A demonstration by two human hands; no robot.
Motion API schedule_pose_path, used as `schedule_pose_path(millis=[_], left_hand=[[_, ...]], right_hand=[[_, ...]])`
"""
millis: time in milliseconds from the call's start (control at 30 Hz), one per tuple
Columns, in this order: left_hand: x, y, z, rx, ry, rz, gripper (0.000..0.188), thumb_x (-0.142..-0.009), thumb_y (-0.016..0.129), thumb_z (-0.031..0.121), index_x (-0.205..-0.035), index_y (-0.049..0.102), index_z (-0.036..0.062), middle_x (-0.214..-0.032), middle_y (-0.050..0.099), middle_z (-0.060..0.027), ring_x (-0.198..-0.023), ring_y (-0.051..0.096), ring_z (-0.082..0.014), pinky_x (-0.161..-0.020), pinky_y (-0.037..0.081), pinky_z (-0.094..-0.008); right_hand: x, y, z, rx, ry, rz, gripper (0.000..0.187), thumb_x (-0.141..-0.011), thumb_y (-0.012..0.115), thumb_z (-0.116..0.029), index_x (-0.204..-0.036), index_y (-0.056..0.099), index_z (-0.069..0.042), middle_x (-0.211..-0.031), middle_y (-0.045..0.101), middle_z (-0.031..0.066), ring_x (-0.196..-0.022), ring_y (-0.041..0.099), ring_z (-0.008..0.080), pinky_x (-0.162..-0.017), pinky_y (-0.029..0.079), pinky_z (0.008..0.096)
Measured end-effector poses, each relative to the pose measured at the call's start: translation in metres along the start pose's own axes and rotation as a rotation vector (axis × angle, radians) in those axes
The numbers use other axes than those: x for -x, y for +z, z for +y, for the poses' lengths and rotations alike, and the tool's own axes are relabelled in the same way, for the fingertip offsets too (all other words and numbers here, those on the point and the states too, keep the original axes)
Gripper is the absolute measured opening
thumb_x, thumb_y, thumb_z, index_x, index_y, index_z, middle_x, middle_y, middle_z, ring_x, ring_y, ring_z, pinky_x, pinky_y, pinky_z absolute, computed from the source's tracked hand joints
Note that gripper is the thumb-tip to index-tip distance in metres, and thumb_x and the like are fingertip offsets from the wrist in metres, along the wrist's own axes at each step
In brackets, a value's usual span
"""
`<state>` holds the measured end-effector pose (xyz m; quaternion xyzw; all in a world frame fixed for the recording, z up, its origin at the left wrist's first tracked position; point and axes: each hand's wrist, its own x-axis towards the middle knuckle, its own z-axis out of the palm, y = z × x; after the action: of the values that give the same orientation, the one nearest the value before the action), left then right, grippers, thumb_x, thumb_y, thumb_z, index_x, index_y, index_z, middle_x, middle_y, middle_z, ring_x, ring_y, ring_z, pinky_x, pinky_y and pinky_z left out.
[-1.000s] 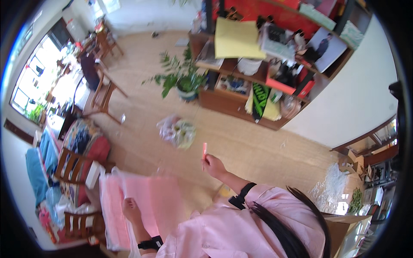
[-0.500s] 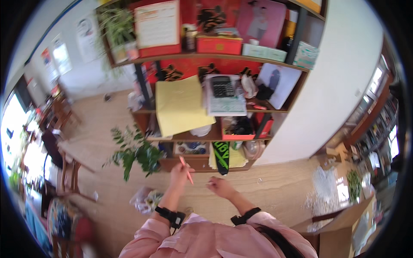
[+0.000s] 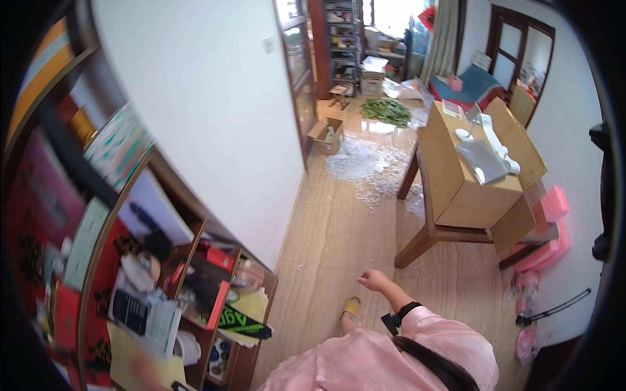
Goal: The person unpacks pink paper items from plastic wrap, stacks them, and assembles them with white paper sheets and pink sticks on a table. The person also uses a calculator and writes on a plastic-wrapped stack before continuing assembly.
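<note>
My right hand [image 3: 375, 281] is in front of my body above the wooden floor, its fingers closed together. Whatever they may hold is too small to make out. At the lower left, a smeared skin-coloured shape that looks like my left hand [image 3: 145, 369] is over a yellow paper sheet [image 3: 122, 352] on the shelf unit [image 3: 242, 355]. Its fingers are blurred, and I cannot see any pen there. Close to that hand, a black calculator [image 3: 128, 315] rests on papers [image 3: 161, 324].
A large open cardboard box [image 3: 479, 202] sits on a wooden table [image 3: 415, 249] to the right. Shredded white packing material [image 3: 365, 166] and green leaves [image 3: 386, 112] lie on the floor ahead. A smaller carton [image 3: 328, 137] stands by the doorway. My yellow slipper [image 3: 352, 305] shows below.
My view has swung right, away from the shelves, which are now at the left. The left hand, earlier holding a red pen upright, is now a blur at the lower left.
</note>
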<state>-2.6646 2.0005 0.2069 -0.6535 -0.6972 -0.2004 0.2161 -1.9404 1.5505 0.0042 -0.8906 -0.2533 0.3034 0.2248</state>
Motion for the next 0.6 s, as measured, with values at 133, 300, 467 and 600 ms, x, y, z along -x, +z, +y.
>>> schedule_pose_path(millis=[133, 300, 467, 600], left_hand=[[-0.008, -0.026, 0.090, -0.019, 0.098, 0.666, 0.021, -0.097, 0.061, 0.022, -0.098, 0.064, 0.0011, -0.089, 0.061, -0.0225, -0.082, 0.059, -0.0385, -0.074, 0.048, -0.0492], [0.033, -0.035, 0.296, 0.201, 0.194, 0.717, 0.013, -0.095, 0.065, 0.014, -0.097, 0.065, 0.0019, -0.088, 0.064, -0.0158, -0.077, 0.063, -0.0336, -0.070, 0.053, -0.0441], [0.071, 0.011, 0.576, 0.756, 0.565, -0.066, 0.010, -0.089, 0.061, 0.013, -0.087, 0.069, 0.0076, -0.077, 0.066, -0.0140, -0.071, 0.065, -0.0350, -0.063, 0.052, -0.0456], [0.052, 0.083, 0.757, 0.913, 0.533, -0.574, 0.016, -0.087, 0.068, 0.016, -0.080, 0.069, 0.0021, -0.064, 0.063, -0.0143, -0.057, 0.061, -0.0299, -0.056, 0.049, -0.0391]], right_hand=[[-0.075, -0.055, 0.071, -0.063, 0.157, 0.082, 0.043, -0.085, 0.066, -0.045, -0.098, 0.076, -0.005, -0.098, 0.074, 0.0192, -0.094, 0.070, 0.0361, -0.084, 0.055, 0.0438], [-0.207, -0.123, 0.056, -0.143, 0.197, 0.127, 0.041, -0.085, 0.064, -0.042, -0.096, 0.076, -0.004, -0.097, 0.073, 0.0197, -0.094, 0.070, 0.0362, -0.083, 0.055, 0.0433], [-0.374, -0.140, -0.015, -0.434, 0.028, 0.140, 0.040, -0.088, 0.061, -0.038, -0.103, 0.074, -0.004, -0.096, 0.074, 0.0176, -0.092, 0.071, 0.0335, -0.082, 0.055, 0.0437], [-0.491, -0.132, -0.005, -0.363, -0.029, -0.045, 0.034, -0.090, 0.064, -0.033, -0.101, 0.072, -0.002, -0.087, 0.074, 0.0122, -0.073, 0.070, 0.0226, -0.071, 0.056, 0.0387]])
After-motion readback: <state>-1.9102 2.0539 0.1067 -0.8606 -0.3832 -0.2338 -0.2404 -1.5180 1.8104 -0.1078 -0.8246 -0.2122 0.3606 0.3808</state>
